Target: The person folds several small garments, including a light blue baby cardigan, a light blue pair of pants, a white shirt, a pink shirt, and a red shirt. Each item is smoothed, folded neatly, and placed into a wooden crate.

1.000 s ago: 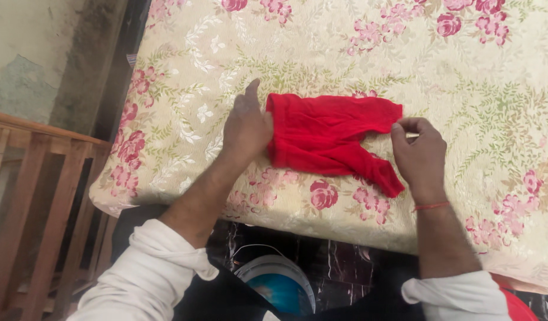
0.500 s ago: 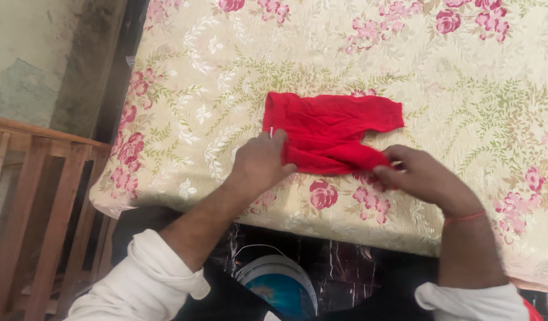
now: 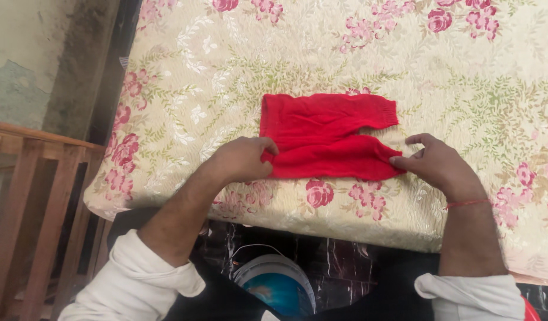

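Observation:
A small red knitted pair of trousers (image 3: 321, 134) lies flat on a cream floral bedspread (image 3: 452, 77), waist to the left, two short legs pointing right. My left hand (image 3: 241, 159) pinches the near corner of the waist. My right hand (image 3: 437, 163) pinches the cuff end of the near leg, which lies pulled straight along the bed's near side. The far leg rests free, slightly apart from the near one. White sleeves cover both my forearms; a red thread circles my right wrist.
The bed's near edge (image 3: 321, 229) runs just below the garment. A wooden rail frame (image 3: 30, 196) stands at the left by a stained wall. A white and blue bucket (image 3: 277, 288) sits on the dark floor between my arms.
Both hands moved from the garment's upper edges to its near side. The near leg, which angled down toward the bed edge, now lies stretched straight to the right.

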